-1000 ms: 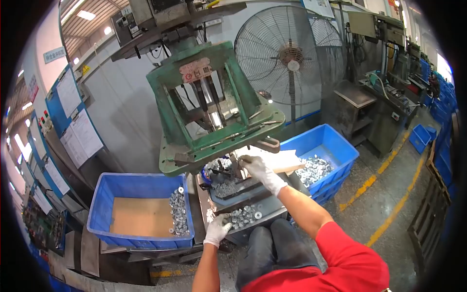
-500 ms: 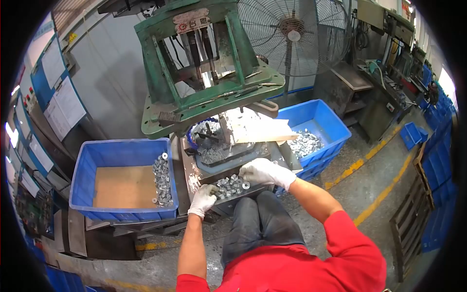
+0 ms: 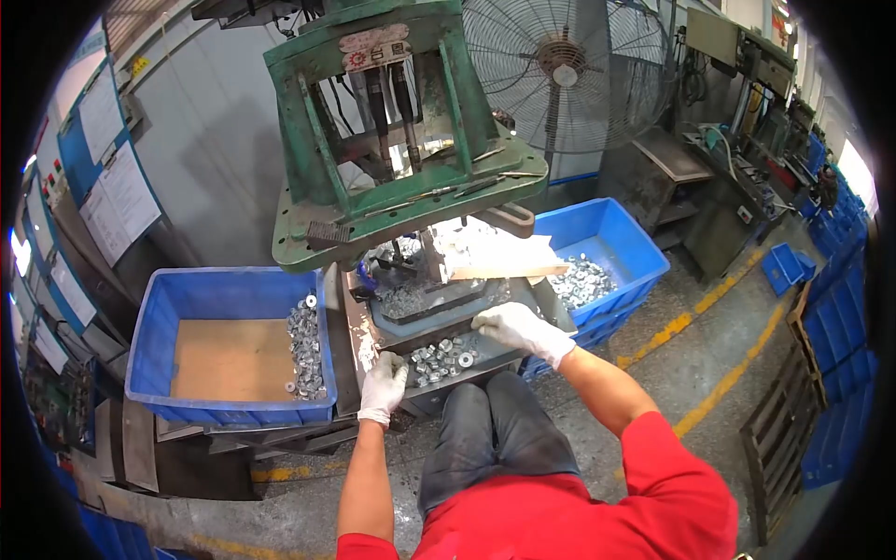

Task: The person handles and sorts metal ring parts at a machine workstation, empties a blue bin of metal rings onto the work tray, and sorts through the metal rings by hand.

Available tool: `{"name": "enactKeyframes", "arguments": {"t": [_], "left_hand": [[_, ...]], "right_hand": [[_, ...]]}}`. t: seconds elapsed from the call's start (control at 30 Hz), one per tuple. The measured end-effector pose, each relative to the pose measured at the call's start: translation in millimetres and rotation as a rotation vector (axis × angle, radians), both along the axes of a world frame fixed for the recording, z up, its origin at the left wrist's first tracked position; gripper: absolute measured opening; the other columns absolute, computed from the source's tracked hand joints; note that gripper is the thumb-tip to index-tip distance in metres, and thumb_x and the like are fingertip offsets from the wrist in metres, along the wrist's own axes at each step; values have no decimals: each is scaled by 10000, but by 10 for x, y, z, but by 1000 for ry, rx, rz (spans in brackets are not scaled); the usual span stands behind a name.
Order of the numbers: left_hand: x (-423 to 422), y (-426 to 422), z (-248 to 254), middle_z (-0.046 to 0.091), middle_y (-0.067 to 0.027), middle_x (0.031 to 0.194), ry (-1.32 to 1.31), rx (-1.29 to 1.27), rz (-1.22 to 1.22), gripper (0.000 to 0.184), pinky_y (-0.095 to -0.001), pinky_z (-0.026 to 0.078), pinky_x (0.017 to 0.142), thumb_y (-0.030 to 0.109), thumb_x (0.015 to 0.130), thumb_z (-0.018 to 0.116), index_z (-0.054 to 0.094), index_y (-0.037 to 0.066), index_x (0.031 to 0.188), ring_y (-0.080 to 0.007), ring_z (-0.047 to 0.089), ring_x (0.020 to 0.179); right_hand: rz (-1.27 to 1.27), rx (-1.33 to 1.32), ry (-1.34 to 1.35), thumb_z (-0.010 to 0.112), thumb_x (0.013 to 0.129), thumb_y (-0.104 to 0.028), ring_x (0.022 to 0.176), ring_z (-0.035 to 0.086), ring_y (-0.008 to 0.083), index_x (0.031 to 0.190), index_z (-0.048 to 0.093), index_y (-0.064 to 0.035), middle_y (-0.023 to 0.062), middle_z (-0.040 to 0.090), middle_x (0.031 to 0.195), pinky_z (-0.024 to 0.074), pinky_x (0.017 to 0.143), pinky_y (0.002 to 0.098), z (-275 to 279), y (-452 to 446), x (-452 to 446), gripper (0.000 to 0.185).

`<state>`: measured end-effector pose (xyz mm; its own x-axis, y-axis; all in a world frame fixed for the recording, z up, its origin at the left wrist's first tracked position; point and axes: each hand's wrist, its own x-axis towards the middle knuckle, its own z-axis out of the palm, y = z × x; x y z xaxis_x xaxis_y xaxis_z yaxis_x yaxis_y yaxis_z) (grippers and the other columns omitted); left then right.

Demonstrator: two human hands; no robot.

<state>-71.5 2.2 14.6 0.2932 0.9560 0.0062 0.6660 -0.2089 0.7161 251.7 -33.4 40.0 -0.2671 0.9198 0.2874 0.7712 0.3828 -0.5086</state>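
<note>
Small metal parts [image 3: 437, 361] lie in a loose heap on the front ledge of the machine table. My gloved left hand [image 3: 384, 385] is at the left end of this heap, its fingers closed together; what they hold, if anything, is too small to name. To the right and slightly above the heap is my gloved right hand [image 3: 519, 329], fingers drawn together near the table's edge, with their tips hard to make out. Above both hands stands the green machine frame [image 3: 411, 201], over a dark fixture [image 3: 429, 303] with metal bits around it.
A blue bin [image 3: 224, 408] with cardboard and metal parts stands at the left. Another blue bin [image 3: 644, 271] with metal parts is at the right, beside a pale board [image 3: 495, 257]. Behind are a large fan [image 3: 564, 75] and a metal cabinet [image 3: 667, 159].
My right hand has come down from the fixture to the front ledge, then moved slightly right, away from the heap. My left hand stays by the heap. The view has tilted downward.
</note>
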Motion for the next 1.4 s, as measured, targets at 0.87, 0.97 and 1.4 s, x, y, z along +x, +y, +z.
{"name": "enactKeyframes", "arguments": {"t": [0.87, 0.97, 1.4], "left_hand": [[-19, -58, -35, 724, -140, 998, -78, 148, -34, 231, -391, 550, 828, 158, 835, 687, 703, 84, 1054, -297, 704, 912], [-48, -66, -134, 747, -93, 963, -187, 150, -49, 258, -298, 549, 788, 146, 857, 753, 718, 36, 1088, -160, 702, 865], [-51, -7, -149, 754, -101, 983, -179, 129, -31, 222, -325, 564, 766, 154, 876, 718, 738, 83, 1085, -200, 719, 824]], "right_hand": [[-347, -185, 683, 713, 933, -285, 753, 622, 78, 1064, 713, -23, 39, 725, 857, 516, 713, 283, 452, 32, 98, 293], [-504, 30, 758, 725, 926, -292, 742, 596, 65, 1159, 708, -27, 31, 723, 883, 505, 696, 262, 622, 258, -115, 353], [-292, 166, 674, 602, 995, -277, 882, 690, 324, 1229, 612, -40, 156, 720, 997, 535, 805, 425, 503, 796, -473, 333]]}}
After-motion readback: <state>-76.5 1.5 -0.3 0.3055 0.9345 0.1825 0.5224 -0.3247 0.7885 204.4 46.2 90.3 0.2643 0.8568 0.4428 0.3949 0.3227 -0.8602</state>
